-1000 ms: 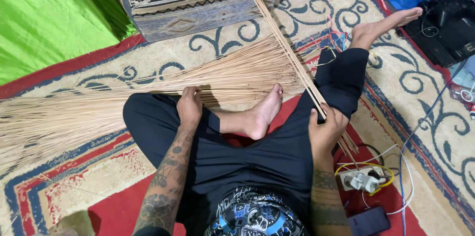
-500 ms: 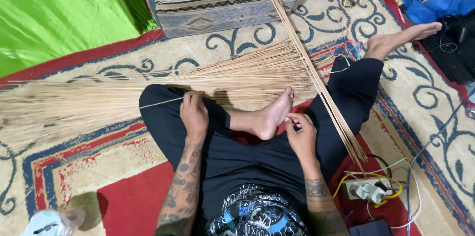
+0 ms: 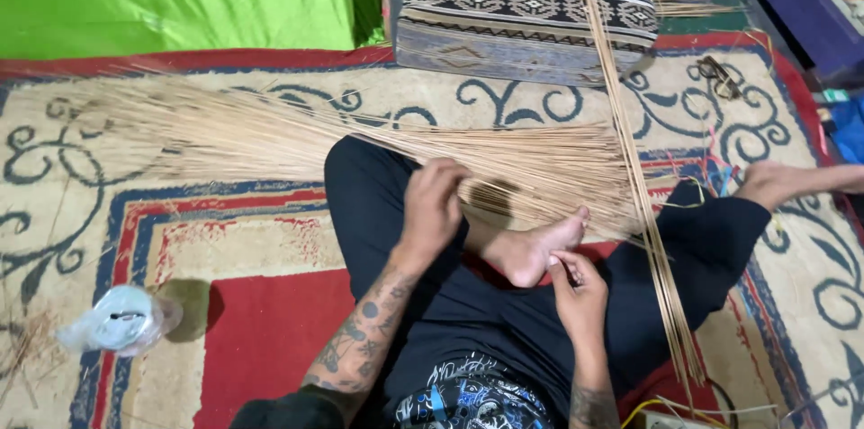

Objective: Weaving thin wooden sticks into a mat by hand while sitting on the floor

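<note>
Both hands are low in front of me in the head view, over my folded legs. My left hand [image 3: 434,206] is curled, palm down, on the near end of the fanned pile of thin sticks [image 3: 360,145] that lies across my lap and spreads out leftward over the carpet [image 3: 252,249]; the fingers are bent around a few of them, though I cannot tell how many. My right hand [image 3: 579,289] sits just beside my bare foot [image 3: 531,249], thumb and forefinger pinched together; whether a single stick is between them is too fine to make out. A second, tighter bundle of long sticks [image 3: 643,204] runs from the patterned cushion [image 3: 517,10] down past my right knee, close to that hand but apart from it. A clear plastic bottle [image 3: 121,321] stands on the carpet well off to my left.

I judge I am sorting, picking sticks from the loose fan one at a time. The next move seems to call for a fine pinch on one stick and a clean pull along its length, with my left hand pressing the rest down so they do not drag.
</note>
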